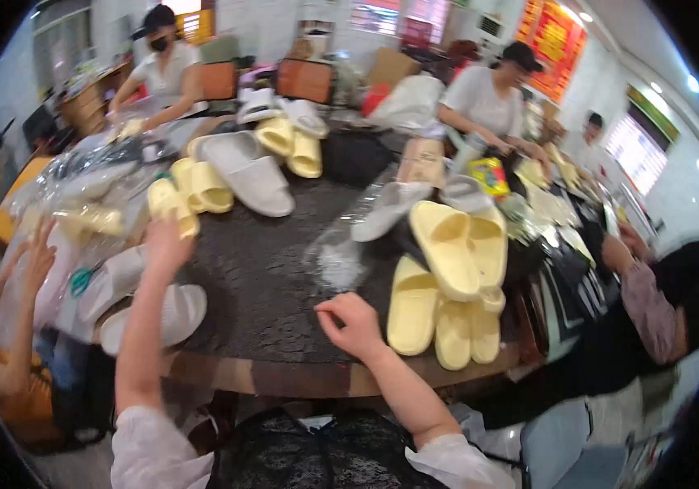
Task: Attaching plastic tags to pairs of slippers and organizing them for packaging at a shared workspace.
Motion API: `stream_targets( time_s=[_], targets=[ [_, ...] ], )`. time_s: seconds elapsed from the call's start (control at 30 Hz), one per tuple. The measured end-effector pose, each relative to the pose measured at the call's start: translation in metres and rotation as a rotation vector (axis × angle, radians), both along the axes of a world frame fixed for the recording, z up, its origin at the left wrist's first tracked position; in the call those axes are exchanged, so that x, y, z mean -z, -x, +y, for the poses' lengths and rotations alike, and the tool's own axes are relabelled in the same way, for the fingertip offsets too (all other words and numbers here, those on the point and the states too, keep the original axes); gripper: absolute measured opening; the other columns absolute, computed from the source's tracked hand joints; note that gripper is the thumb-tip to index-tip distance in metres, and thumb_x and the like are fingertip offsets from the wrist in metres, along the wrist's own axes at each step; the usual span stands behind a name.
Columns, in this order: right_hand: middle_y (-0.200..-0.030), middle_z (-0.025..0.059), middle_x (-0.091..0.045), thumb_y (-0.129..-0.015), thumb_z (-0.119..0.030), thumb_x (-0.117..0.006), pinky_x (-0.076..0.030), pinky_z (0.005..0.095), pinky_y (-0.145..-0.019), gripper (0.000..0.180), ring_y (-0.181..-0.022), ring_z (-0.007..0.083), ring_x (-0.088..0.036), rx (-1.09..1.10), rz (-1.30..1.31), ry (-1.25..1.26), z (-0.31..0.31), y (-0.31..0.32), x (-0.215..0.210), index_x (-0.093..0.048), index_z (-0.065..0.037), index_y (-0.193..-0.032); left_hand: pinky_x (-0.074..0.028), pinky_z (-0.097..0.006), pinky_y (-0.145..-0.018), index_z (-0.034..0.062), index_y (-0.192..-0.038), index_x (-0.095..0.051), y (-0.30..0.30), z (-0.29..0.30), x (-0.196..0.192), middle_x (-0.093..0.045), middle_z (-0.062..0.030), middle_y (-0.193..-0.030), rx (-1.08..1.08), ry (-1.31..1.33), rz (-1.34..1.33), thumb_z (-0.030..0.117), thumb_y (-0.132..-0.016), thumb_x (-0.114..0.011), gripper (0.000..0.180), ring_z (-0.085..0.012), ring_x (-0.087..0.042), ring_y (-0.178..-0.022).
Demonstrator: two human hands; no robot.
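My left hand [167, 242] is stretched forward over the left part of the table, slightly blurred. Its fingers are closed on the near end of a yellow slipper [168, 202]. Another pair of yellow slippers [207, 186] lies just beyond it. Above the near edge of the dark table, my right hand [351, 324] has its fingers loosely bent, thumb and forefinger apart, holding nothing. To its right rises a stack of yellow slippers [447, 253]. Grey slippers [394, 208] and crumpled clear plastic film [339, 265] lie beyond that hand.
Large grey slippers [250, 175] stand at the table's far side. Pale slippers [158, 322] sit by my left forearm. Clear plastic bags [88, 183] cover the far left. Co-workers work around the table; one person's hands [35, 253] are raised at the left. The table edge [284, 375] curves before me.
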State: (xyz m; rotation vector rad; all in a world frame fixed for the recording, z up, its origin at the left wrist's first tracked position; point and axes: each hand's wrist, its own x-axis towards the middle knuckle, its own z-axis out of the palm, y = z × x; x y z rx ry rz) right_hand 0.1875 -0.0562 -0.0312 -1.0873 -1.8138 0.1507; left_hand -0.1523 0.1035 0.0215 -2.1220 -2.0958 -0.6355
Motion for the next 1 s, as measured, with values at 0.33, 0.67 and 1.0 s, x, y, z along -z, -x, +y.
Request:
stream_targets(
  time_s=[0.33,0.67,1.0],
  targets=[
    [-0.077,0.0047,-0.059,-0.082,-0.012,-0.067,-0.049,0.0366,-0.066,0.006,-0.077,0.0252,-0.060,-0.192,-0.046,0.072,-0.010,0.022,0.007,-0.065,-0.009,-0.087,-0.043,-0.043,-0.096,-0.0001,-0.142,-0.039,0.207,-0.080,0.086,-0.058,-0.0245,-0.121,-0.098,-0.120,-0.310,0.008,-0.080,-0.067,0.068,-0.0390,-0.053,-0.115],
    [-0.116,0.0120,-0.057,-0.080,-0.036,-0.072,-0.046,0.0408,-0.091,0.050,-0.109,0.0296,-0.054,-0.293,0.007,0.264,-0.033,0.062,0.002,-0.059,-0.008,-0.119,-0.047,-0.032,-0.060,-0.0023,-0.085,-0.056,0.049,-0.140,0.049,-0.059,-0.0114,-0.075,0.345,0.082,-0.251,-0.003,-0.076,-0.061,0.011,-0.0201,-0.060,-0.067],
    [-0.131,0.0165,-0.053,-0.067,-0.035,-0.075,-0.039,0.0423,-0.102,0.070,-0.118,0.0334,-0.049,-0.181,-0.192,0.305,-0.057,-0.002,-0.019,-0.056,-0.007,-0.129,-0.054,-0.027,-0.063,-0.0022,-0.116,-0.047,-0.070,-0.181,0.029,-0.062,-0.0132,-0.101,0.526,0.817,-1.051,0.008,-0.089,-0.064,0.033,-0.0160,-0.066,-0.077]
  ],
)
